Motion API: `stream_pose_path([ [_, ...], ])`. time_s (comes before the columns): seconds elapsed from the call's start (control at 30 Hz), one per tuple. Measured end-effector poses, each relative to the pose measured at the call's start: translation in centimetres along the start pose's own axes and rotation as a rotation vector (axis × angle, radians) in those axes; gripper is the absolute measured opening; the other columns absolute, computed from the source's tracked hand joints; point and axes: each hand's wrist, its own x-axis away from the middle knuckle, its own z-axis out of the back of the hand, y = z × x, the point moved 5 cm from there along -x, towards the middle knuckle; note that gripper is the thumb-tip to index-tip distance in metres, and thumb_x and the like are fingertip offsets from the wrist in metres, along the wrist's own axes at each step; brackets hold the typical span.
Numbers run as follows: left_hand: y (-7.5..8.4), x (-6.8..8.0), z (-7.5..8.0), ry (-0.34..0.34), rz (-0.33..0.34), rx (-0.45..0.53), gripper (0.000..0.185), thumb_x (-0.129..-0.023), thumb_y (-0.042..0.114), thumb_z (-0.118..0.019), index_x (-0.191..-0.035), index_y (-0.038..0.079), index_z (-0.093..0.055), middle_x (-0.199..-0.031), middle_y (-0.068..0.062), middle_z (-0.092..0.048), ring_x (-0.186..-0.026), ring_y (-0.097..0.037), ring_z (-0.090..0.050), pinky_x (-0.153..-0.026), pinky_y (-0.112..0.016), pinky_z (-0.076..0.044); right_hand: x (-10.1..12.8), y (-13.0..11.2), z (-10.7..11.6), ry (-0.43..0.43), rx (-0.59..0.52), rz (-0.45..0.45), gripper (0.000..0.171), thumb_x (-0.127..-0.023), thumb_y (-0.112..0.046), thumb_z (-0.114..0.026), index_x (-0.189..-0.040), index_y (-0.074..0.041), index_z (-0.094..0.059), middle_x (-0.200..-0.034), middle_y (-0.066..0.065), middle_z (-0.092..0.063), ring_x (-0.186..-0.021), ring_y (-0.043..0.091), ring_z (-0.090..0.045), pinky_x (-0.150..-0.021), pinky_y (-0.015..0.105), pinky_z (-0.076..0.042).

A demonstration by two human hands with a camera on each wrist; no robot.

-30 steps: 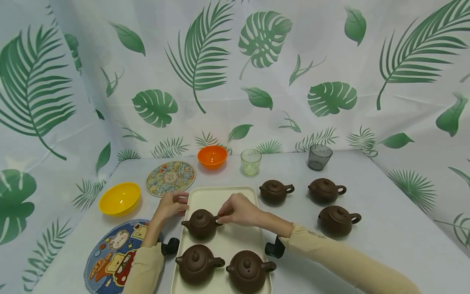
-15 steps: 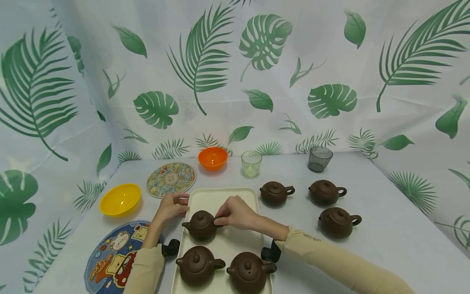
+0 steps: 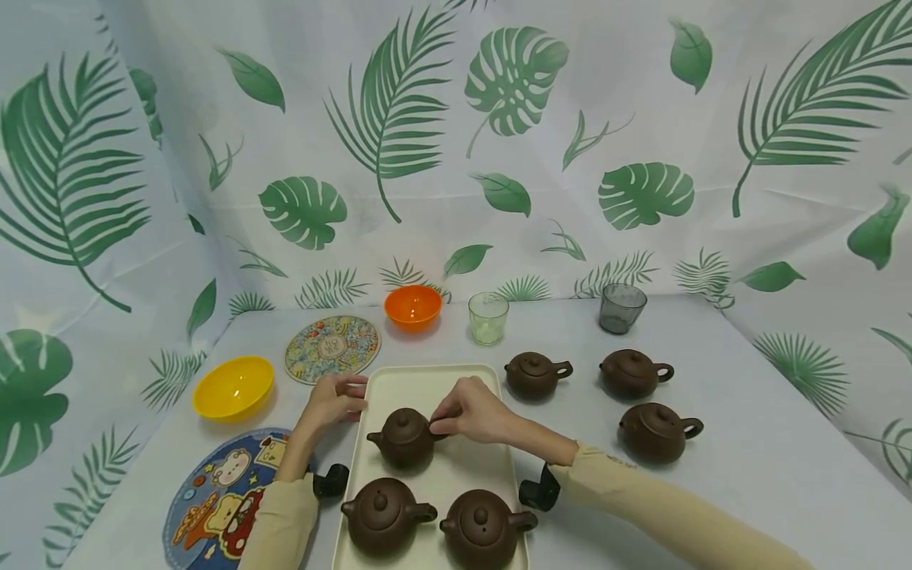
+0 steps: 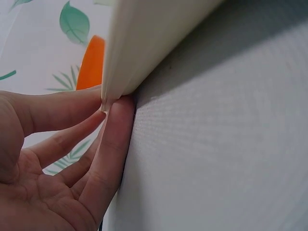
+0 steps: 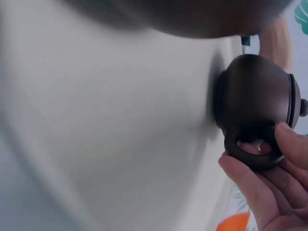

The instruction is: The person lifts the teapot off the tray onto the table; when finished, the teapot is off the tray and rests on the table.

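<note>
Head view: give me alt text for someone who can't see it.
A right hand pinches the handle of a brown teapot on a cream tray while the left hand holds the tray's edge. Two more teapots share the tray; three stand on the table.

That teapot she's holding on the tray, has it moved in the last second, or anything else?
Yes. The right hand, pinching the handle of the teapot, slid it rightward on the tray, toward the middle. The left hand kept its grip on the tray's left edge. The other teapots, bowls and cups did not move.
</note>
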Motion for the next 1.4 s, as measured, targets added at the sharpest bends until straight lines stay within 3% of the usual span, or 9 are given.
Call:
stream_pose_path([
  [0.27,0.3,0.2,-0.2,-0.009,0.002,0.005,0.042,-0.081,-0.008,-0.066,-0.122,-0.01,-0.059,-0.098,-0.023,-0.067,-0.073,-0.02,-0.067,-0.063,-0.034,-0.059,3.1,0.9,4.4,0.021,-0.03,-0.026,0.01,-0.084,-0.007,-0.072,-0.09,-0.001,-0.077,-0.081,0.006,-0.074,-0.071,0.007,-0.069,-0.062,0.022,-0.056],
  [0.5,0.2,0.2,-0.2,-0.01,-0.005,0.003,0.042,-0.08,-0.008,-0.066,-0.122,-0.01,-0.058,-0.096,-0.022,-0.067,-0.072,-0.02,-0.067,-0.063,-0.033,-0.059,7.0,3.1,8.7,0.025,-0.042,-0.036,0.014,-0.085,-0.004,-0.07,-0.094,0.005,-0.075,-0.084,0.014,-0.074,-0.072,0.022,-0.072,-0.064,0.026,-0.058],
  [0.63,0.1,0.2,-0.1,0.0,0.001,0.003,0.041,-0.08,-0.009,-0.066,-0.121,-0.01,-0.059,-0.095,-0.021,-0.067,-0.071,-0.019,-0.067,-0.063,-0.033,-0.059,9.2,4.5,10.3,0.028,-0.013,-0.055,0.014,-0.086,-0.006,-0.07,-0.094,0.004,-0.075,-0.084,0.012,-0.074,-0.073,0.02,-0.071,-0.064,0.026,-0.057],
  [0.9,-0.1,0.2,-0.1,0.004,0.005,-0.003,0.041,-0.081,-0.008,-0.066,-0.121,-0.009,-0.059,-0.096,-0.022,-0.067,-0.072,-0.019,-0.067,-0.064,-0.034,-0.059,12.1,6.6,11.4,0.052,-0.016,-0.046,0.015,-0.085,-0.007,-0.071,-0.092,0.004,-0.076,-0.083,0.008,-0.074,-0.073,0.014,-0.071,-0.061,0.024,-0.057],
  [1.13,-0.3,0.2,-0.1,0.01,0.008,-0.002,0.042,-0.08,-0.008,-0.066,-0.122,-0.009,-0.059,-0.098,-0.023,-0.067,-0.073,-0.02,-0.068,-0.065,-0.034,-0.059,12.4,7.5,11.6,0.052,-0.005,-0.1,0.015,-0.084,-0.006,-0.071,-0.093,0.006,-0.075,-0.086,0.011,-0.074,-0.076,0.01,-0.07,-0.063,0.024,-0.057],
  [1.4,-0.1,0.1,0.0,0.014,0.007,-0.002,0.041,-0.08,-0.008,-0.067,-0.12,-0.009,-0.06,-0.097,-0.021,-0.068,-0.073,-0.019,-0.067,-0.064,-0.034,-0.059,12.3,7.3,11.7,0.053,0.023,-0.087,0.014,-0.083,-0.006,-0.072,-0.091,0.005,-0.076,-0.083,0.01,-0.074,-0.075,0.004,-0.067,-0.062,0.021,-0.055],
])
